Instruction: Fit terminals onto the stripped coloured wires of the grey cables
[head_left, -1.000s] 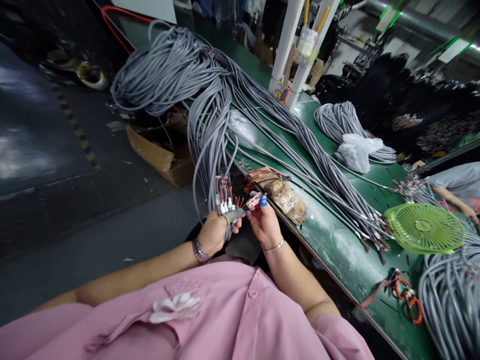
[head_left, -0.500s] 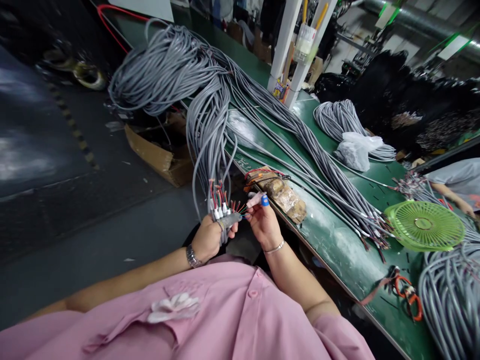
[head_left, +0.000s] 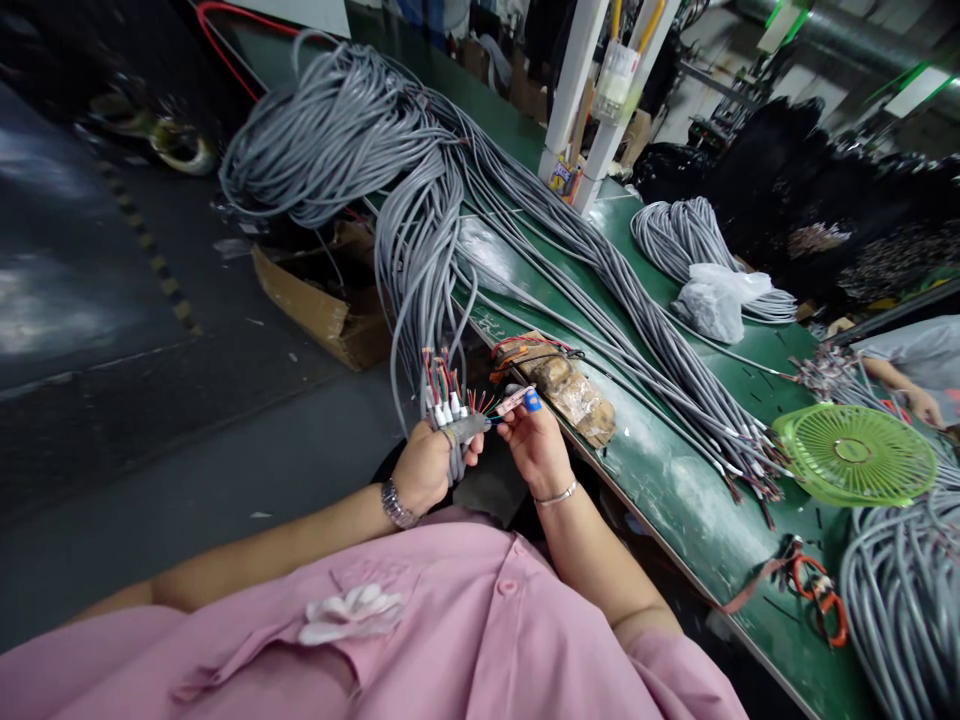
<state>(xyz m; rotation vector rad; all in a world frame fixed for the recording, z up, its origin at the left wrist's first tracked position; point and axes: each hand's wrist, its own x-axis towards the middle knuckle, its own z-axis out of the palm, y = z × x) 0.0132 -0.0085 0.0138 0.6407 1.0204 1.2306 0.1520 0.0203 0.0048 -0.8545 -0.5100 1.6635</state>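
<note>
My left hand [head_left: 427,467] is closed around the ends of several grey cables [head_left: 421,270], whose white collars and thin red, green and dark wires [head_left: 444,378] stick up above the fist. One grey cable end [head_left: 466,428] lies across that hand and points right, its fine coloured wires fanned out. Close to these wires, my right hand [head_left: 534,446] pinches a small pale pink piece [head_left: 514,401] between thumb and fingers. A blue cover [head_left: 532,400] sits on one of its fingertips. Whether the pink piece touches the wires is hard to tell.
Long grey cables [head_left: 600,270] run over the green table [head_left: 667,500]. A taped brown block [head_left: 574,395] lies at its near edge. Farther right are a green fan [head_left: 855,452], orange-handled pliers [head_left: 819,600] and a person's hand [head_left: 924,408]. A cardboard box [head_left: 304,305] stands below left.
The view has shifted slightly. The pale pink piece in my right hand is turned a little and looks flatter and narrower. Both hands keep their holds.
</note>
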